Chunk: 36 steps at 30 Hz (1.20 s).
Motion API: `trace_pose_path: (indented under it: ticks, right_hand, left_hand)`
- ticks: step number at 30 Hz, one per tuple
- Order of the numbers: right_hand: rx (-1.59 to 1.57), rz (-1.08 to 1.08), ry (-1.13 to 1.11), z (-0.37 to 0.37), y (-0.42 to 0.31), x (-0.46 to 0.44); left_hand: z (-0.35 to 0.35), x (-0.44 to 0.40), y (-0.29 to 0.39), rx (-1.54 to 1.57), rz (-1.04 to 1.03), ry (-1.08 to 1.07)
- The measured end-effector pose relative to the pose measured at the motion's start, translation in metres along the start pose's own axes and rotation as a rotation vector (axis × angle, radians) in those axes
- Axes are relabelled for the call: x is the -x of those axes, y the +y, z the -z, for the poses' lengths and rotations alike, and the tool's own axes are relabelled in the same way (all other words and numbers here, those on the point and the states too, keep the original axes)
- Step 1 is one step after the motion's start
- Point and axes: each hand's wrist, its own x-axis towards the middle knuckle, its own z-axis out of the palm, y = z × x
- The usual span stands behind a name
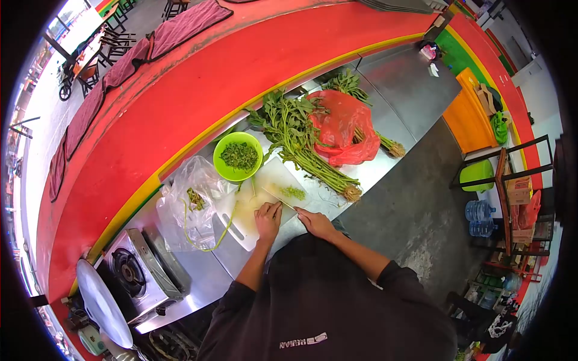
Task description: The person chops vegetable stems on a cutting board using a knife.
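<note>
A white cutting board [244, 231] lies on the metal counter. My right hand [316, 222] is closed around the handle end of a knife [278, 197], whose blade reaches up and left over the board. Beside it my left hand [268, 219] rests on the board with its fingers bent together; what they hold, if anything, is too small to tell. Chopped green pieces [293, 192] lie right of the blade. A lime green bowl [221, 166] of chopped leaves [239, 156] stands beyond the board. Bundles of leafy stems [295, 129] with roots lie to the right.
A red plastic bag [346, 129] covers part of the stems. Left of the board are a clear plastic bag [180, 210] with scraps and a long green stem [224, 236]. A gas stove [138, 274] and large metal lid [102, 301] stand at lower left; a red ledge [180, 114] borders the counter.
</note>
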Motion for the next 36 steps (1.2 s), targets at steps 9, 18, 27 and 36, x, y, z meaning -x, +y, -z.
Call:
trace_pose_path:
  ticks: [9,18,27,36]
  right_hand:
    - [0.002,-0.001,0.018,0.002,-0.009,0.004]
    - [-0.016,-0.006,0.059,-0.008,-0.027,-0.023]
    - [-0.105,-0.008,0.065,-0.006,-0.026,-0.013]
    - [0.011,0.026,0.093,-0.014,-0.022,-0.021]
  left_hand:
    - [0.001,-0.001,0.002,0.001,-0.044,0.044]
    - [0.001,-0.002,0.002,-0.009,-0.037,0.031]
    - [-0.003,-0.001,0.0,0.018,-0.02,0.052]
    - [-0.001,0.002,-0.002,-0.02,-0.027,-0.005]
